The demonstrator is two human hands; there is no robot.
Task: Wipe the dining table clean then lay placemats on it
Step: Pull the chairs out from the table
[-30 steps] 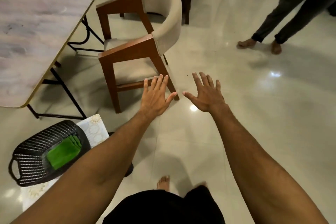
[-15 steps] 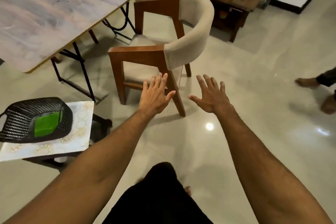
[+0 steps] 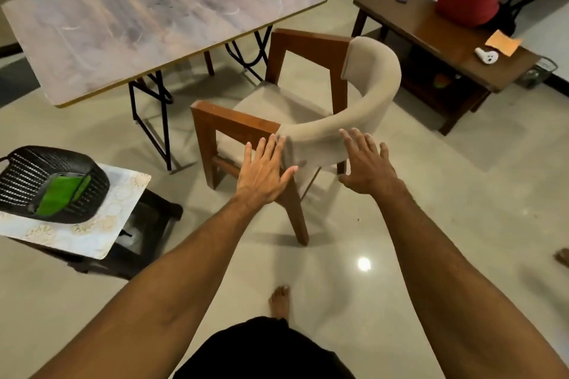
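Left hand (image 3: 264, 175): spread, fingers straight, holding nothing; it lies against the near end of the chair (image 3: 378, 86) back, though I cannot confirm contact.
Right hand (image 3: 366, 163): spread, nothing held, over the padded back just beside the left.
Chair: stands between me and the table (image 3: 147, 21), near its corner.
Cloth (image 3: 61, 195): green, folded, inside the basket (image 3: 24, 175) at my left. I judge it soft and light; pinch the top fold.
Basket: black, perforated, resting on the placemat (image 3: 92, 234).
Placemat: pale patterned sheet on a dark stool (image 3: 154, 221), its corner overhanging. I judge it thin, flexible and light, but pinned by the basket. Lift the basket off first, then take the mat by the overhanging edge.
Table: beyond the chair, well apart from the cloth; I judge wiping not yet started.
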